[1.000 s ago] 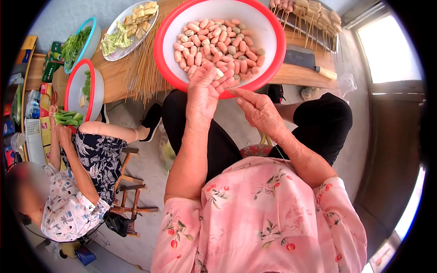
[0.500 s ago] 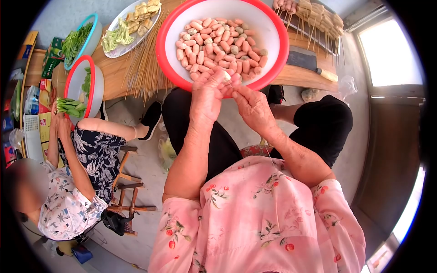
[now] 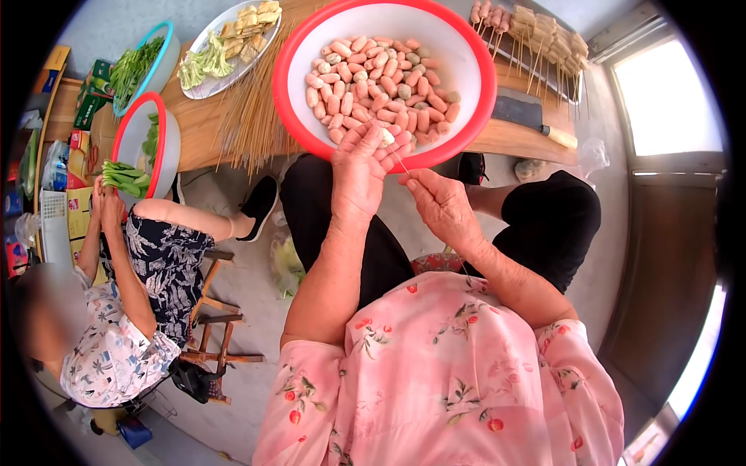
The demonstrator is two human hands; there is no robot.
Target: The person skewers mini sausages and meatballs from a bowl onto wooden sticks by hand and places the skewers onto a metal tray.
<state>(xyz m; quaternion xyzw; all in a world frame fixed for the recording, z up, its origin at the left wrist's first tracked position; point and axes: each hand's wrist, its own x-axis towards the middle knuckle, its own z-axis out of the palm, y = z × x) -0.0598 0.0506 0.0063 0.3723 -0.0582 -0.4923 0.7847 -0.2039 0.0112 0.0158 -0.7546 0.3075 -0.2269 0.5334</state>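
Over the near rim of a red-rimmed white basin point(image 3: 287, 85), my left hand point(image 3: 361, 169) holds a small pale piece point(image 3: 386, 138) between thumb and fingers. A thin skewer point(image 3: 400, 161) runs from that piece down to my right hand point(image 3: 443, 203), whose thumb and fingertips pinch it. The skewer's rear part shows below my right hand, near the pink shirt. Many pink sausage pieces point(image 3: 381, 85) lie in the basin, with several speckled greenish ones among them.
Loose skewers point(image 3: 252, 97) lie left of the basin, beside an oval plate point(image 3: 203, 92) of food. At right are a cleaver point(image 3: 517, 109) and a tray of filled skewers point(image 3: 544, 39). On the left, a seated person point(image 3: 124, 334) holds greens point(image 3: 127, 179) by a smaller basin point(image 3: 159, 167).
The hands came closer together half a second ago, and my right hand is now a little farther back, with more skewer showing. The seated person's greens have moved slightly up and right.
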